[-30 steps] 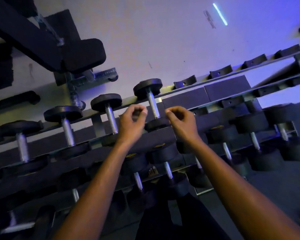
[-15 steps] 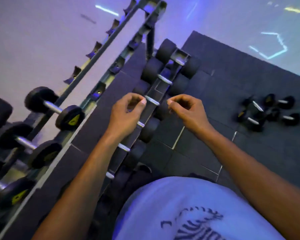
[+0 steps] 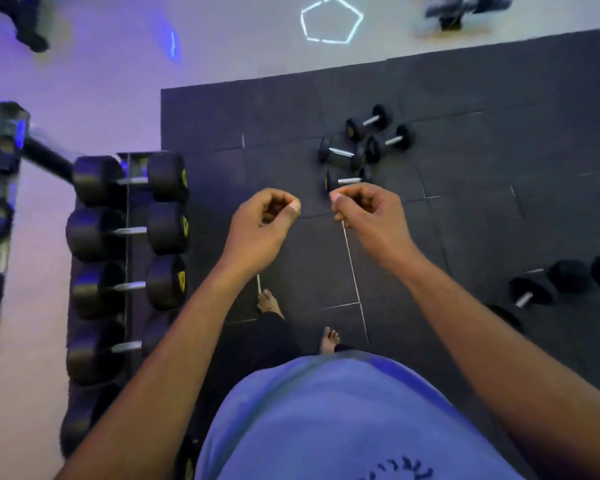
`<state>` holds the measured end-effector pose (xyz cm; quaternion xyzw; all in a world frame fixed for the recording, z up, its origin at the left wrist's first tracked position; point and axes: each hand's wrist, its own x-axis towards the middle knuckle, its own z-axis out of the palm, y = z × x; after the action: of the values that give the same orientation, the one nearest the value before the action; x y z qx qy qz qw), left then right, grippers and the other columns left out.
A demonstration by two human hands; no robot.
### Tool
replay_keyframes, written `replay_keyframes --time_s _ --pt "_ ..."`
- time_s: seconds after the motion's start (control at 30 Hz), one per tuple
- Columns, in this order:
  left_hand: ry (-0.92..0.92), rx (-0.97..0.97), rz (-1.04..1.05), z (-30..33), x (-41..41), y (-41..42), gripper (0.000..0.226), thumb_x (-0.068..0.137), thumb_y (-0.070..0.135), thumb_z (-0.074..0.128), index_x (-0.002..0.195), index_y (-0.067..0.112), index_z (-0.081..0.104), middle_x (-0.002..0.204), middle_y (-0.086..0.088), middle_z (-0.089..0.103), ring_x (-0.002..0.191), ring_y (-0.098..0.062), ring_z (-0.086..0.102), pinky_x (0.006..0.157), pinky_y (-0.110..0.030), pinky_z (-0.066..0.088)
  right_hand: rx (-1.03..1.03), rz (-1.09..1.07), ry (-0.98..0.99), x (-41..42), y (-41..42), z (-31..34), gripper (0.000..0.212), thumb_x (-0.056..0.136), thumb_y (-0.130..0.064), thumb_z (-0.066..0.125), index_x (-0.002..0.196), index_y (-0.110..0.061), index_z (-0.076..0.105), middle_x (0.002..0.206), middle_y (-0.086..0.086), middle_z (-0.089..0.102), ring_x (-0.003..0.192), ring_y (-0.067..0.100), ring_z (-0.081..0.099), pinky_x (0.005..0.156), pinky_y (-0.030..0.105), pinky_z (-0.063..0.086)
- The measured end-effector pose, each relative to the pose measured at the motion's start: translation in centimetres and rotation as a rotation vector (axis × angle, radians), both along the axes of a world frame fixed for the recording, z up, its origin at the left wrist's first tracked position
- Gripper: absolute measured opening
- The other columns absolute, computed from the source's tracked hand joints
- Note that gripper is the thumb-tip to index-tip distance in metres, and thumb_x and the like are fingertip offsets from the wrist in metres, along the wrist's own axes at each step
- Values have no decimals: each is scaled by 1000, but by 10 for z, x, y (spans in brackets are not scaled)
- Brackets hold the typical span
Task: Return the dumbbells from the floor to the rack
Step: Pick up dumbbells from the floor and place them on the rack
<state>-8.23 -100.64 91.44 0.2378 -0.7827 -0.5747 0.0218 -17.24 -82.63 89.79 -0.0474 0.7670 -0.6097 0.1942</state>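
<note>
Left hand (image 3: 262, 225) and right hand (image 3: 368, 211) are curled, empty; the clustered dumbbells (image 3: 355, 152) beyond may roll when grabbed.

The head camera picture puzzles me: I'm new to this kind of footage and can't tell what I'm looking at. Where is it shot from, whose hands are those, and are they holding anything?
The camera sits on a person's head and looks down, so you see their own arms, blue shirt and bare feet. No machine is involved. The left hand and right hand are raised in front of the body, fingers curled, and hold nothing. Below lies a dark rubber floor mat. On it, ahead of the hands, four small dumbbells lie in a loose cluster, and more dumbbells lie at the right edge. On the left stands the rack with large dumbbells already stored on it. The job is carrying the floor ones back there.
</note>
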Motion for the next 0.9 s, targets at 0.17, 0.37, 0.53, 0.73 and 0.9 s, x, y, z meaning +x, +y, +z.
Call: replay_keyframes --time_s 0.17,0.37,0.53,0.73,0.9 --pt "-45 -22 -184 -20 -126 18 7 92 35 67 96 30 71 92 8 75 89 -11 71 88 -46 59 10 -189 -62 -91 24 -25 9 94 -18 74 91 -12 80 80 3 75 71 10 69 69 25 55" --pt "-138 20 -367 -77 -306 22 9 92 33 67 96 28 71 90 6 76 87 -14 72 87 -41 60 60 -411 -210 -212 28 -78 9 91 -23 75 83 -23 80 76 5 78 65 8 66 65 27 54" --pt "-358 18 -538 -174 -444 44 12 92 31 65 98 23 71 89 1 78 86 -20 73 77 -34 57 62 -582 -397 -318 33 -165 13 91 -20 72 80 -24 78 72 -5 76 69 6 68 67 29 57" --pt "-586 -29 -603 -325 -561 66 6 94 22 65 89 23 69 88 -1 76 72 -11 66 65 -25 50 74 -696 -681 -422 42 -329 17 90 -28 74 84 -13 79 78 -3 74 66 6 61 72 29 53" --pt "-751 -113 -629 -478 -630 60 5 89 24 67 84 24 69 83 3 74 76 -14 68 72 -28 50 80 -777 -907 -487 42 -494 33 81 -48 74 74 -16 74 83 -3 79 81 16 69 95 41 57"
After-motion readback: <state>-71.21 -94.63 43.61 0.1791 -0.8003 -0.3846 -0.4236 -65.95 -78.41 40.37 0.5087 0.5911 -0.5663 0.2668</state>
